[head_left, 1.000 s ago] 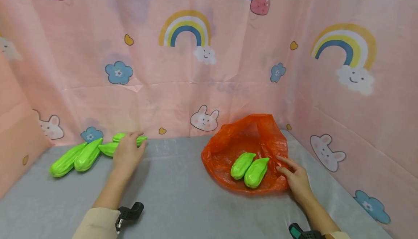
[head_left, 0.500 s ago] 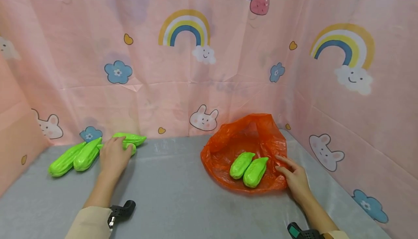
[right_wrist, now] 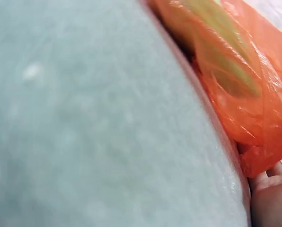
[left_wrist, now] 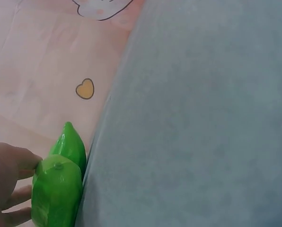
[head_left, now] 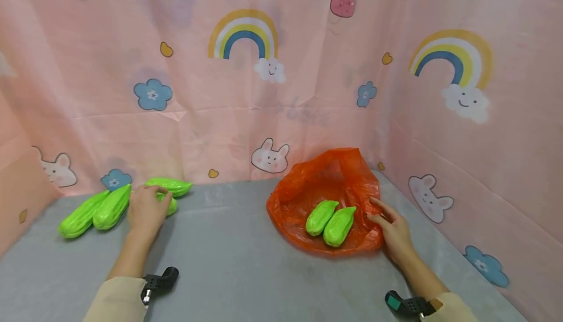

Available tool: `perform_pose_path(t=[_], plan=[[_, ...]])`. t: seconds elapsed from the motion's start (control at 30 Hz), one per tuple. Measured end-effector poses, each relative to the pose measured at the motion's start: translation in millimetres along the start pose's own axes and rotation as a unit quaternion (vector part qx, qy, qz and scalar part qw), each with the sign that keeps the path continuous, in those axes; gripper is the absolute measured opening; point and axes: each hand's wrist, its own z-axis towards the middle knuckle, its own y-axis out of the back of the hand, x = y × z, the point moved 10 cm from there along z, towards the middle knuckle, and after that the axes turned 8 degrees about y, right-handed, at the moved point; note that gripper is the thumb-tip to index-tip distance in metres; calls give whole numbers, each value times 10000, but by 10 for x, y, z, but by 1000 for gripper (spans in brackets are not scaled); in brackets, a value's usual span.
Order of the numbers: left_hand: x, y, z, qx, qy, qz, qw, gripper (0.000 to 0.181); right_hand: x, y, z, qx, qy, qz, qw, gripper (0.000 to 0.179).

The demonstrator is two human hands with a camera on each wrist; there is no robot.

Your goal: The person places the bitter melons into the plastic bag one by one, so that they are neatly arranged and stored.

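In the head view my left hand [head_left: 145, 207] grips a bright green gourd [head_left: 169, 204] from above, covering much of it. Another green gourd [head_left: 171, 186] lies just behind it, against the curtain. The left wrist view shows my fingers along the side of the gripped gourd [left_wrist: 58, 194]. Left of this hand, two more gourds lie side by side, the nearer one [head_left: 112, 208] close to my fingers. On the right, my right hand [head_left: 398, 234] holds the right rim of an open red plastic bag [head_left: 296, 195]. Two gourds [head_left: 338, 226] lie inside it.
A grey cloth-like surface [head_left: 237, 244] spreads between the hands. Pink printed curtain [head_left: 211, 136] rises along its back edge and both sides. The outermost gourd [head_left: 81, 217] lies near the left curtain.
My left hand has shifted left, off the rear gourd and onto the front one, whose rounded end now shows beside the thumb. My right hand stays at the bag's rim. The view has shifted slightly.
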Motion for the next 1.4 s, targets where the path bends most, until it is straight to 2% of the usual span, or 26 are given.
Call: perform_pose_path(t=[0.07, 0.17, 0.3, 0.4, 0.57, 0.73, 0.87, 1.03, 1.23, 1.4], plan=[[37, -6, 10, 78, 125, -259, 9996, 34, 12, -40, 29, 168, -133, 219, 9995, 55], [125, -55, 37, 348, 485, -579, 9965, 52, 76, -48, 77, 412, -241, 37, 9989, 55], [248, -125, 82, 878, 952, -561, 9900, 71, 229, 4, 158, 631, -63, -708, 9955, 52], [282, -150, 107, 1178, 1053, -502, 9862, 74, 342, 42, 211, 747, 118, -1050, 9916, 52], [260, -193, 112, 1527, 921, -437, 9830, 73, 456, 94, 310, 849, 349, -1392, 9860, 53], [208, -258, 87, 1787, 664, -458, 9806, 68, 430, 117, 380, 1007, 210, -1361, 9853, 56], [170, -262, 67, 1731, 476, -426, 9828, 65, 378, 155, 419, 984, 103, -1337, 9861, 58], [120, -218, 63, 1687, 276, -290, 9848, 59, 352, 137, 485, 932, 238, -1125, 9890, 59], [14, -239, 38, 2100, 144, -122, 9775, 67, 328, 147, 509, 967, 318, -945, 9903, 57], [-67, -305, -18, 2490, 118, -76, 9684, 71, 352, 149, 465, 1282, 428, -1096, 9847, 54]])
